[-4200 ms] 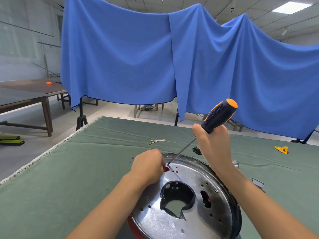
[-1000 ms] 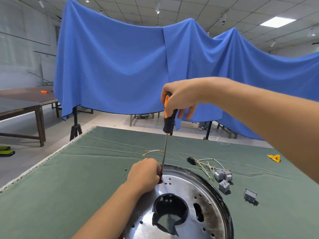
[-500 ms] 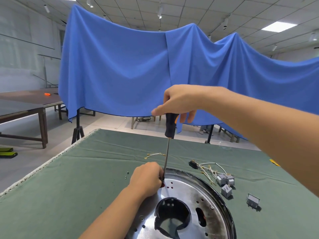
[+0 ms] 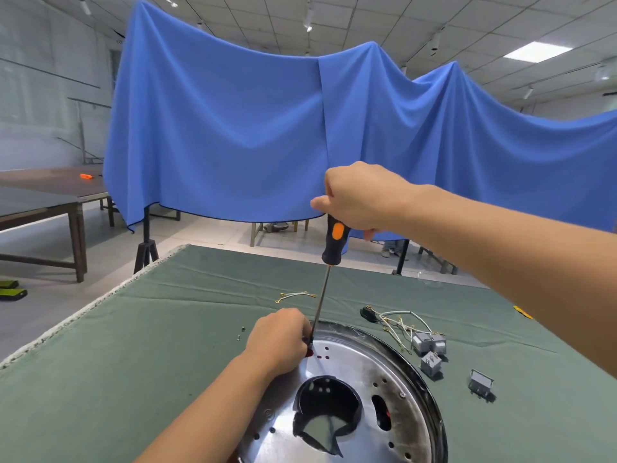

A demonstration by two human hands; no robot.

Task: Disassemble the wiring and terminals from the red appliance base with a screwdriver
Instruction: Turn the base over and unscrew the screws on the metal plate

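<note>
Two hands work at the appliance base, a round shiny metal plate with a dark rim and a large dark central opening, lying at the near edge of the green-covered tabletop, right of centre; red shows through small holes near its far-left rim. Right hand, raised above the tabletop, curls its fingers round the top of the black-and-orange handle of the screwdriver, which stands nearly upright with its tip at the plate's far-left rim. Left hand, fingers curled, rests on that rim and closes about the shaft's lower end. Loose wiring with grey terminal blocks lies just right of the plate; a separate grey block lies farther right. Two short wires lie beyond the plate, and small screws to its left.
</note>
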